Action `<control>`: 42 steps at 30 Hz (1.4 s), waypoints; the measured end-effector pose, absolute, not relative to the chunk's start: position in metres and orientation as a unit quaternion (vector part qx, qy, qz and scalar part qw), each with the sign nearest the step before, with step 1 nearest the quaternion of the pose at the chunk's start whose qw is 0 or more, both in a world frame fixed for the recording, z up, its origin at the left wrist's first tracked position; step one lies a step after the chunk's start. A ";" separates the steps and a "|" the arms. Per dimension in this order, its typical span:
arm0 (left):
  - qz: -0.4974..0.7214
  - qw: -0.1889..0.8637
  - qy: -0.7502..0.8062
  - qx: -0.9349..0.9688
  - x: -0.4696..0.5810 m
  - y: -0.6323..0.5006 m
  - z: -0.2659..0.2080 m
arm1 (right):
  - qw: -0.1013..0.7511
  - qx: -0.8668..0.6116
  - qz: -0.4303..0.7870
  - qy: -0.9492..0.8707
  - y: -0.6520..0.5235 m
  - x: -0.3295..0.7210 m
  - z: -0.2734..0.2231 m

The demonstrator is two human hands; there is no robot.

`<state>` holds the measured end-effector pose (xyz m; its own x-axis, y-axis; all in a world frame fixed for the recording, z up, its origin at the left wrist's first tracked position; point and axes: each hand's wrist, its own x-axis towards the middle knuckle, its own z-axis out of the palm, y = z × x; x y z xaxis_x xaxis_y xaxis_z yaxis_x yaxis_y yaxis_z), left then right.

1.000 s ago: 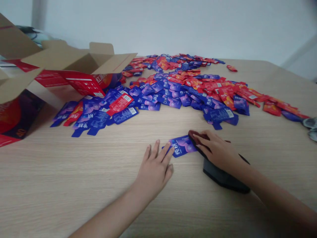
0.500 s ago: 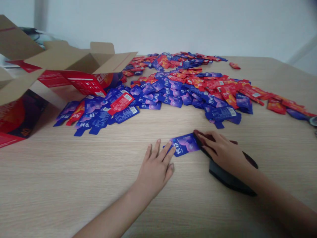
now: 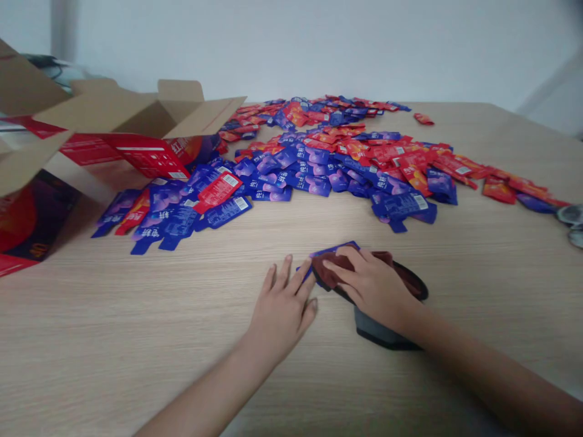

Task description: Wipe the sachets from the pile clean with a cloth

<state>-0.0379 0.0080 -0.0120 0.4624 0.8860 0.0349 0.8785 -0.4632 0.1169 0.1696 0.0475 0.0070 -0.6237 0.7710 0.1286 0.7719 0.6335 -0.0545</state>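
Note:
A blue flat packet (image 3: 336, 248) lies on the table in front of me, mostly hidden; only its far edge and left end show. My left hand (image 3: 280, 312) lies flat with fingers spread, its fingertips on the packet's left end. Over the packet lies a maroon cloth (image 3: 328, 277) with black edging and a grey part. My right hand (image 3: 376, 285) holds this cloth from above, fingers pressing its folds down onto the packet. The cloth's left edge reaches the fingertips of my left hand.
Beyond my hands spreads a long heap of blue and red packets (image 3: 314, 164). Open cardboard boxes (image 3: 150, 155) stand at the left, their flaps up. At the right edge lie round greyish objects (image 3: 571, 215) that I cannot make out. A pale wall (image 3: 319, 48) rises behind the table.
My right hand has slid the cloth leftward across the packet, covering its printed face. My left hand stays on the packet's left end. The view has shifted slightly.

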 end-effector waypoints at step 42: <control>0.105 -0.183 0.438 0.874 -0.064 0.031 -0.081 | 0.198 -0.514 -0.033 -0.834 0.081 0.211 -0.024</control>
